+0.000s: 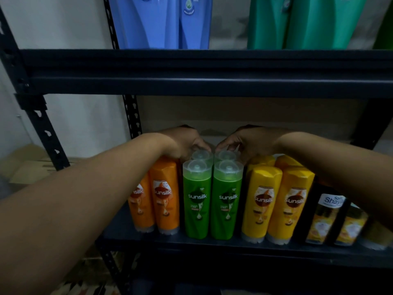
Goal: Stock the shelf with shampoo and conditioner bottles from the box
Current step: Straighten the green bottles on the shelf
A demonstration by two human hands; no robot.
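Observation:
On the dark metal shelf (212, 250) stand two green Sunsilk bottles (196, 201) in front, with two more green bottles (202, 155) right behind them; only the clear caps of that rear pair show. My left hand (182, 141) reaches in over the orange bottles (165, 194) and curls round the top of the rear left green bottle. From the other side, my right hand (246, 139) curls round the cap of the rear right green bottle (226, 155). The fingertips of both hands are partly hidden behind the caps.
Yellow Sunsilk bottles (261, 201) stand to the right of the green ones, then small black-capped bottles (325, 218). The upper shelf beam (191, 71) hangs low over the hands, carrying large blue bottles (161, 22) and green bottles (306, 22). A cardboard box (27, 165) lies at the left.

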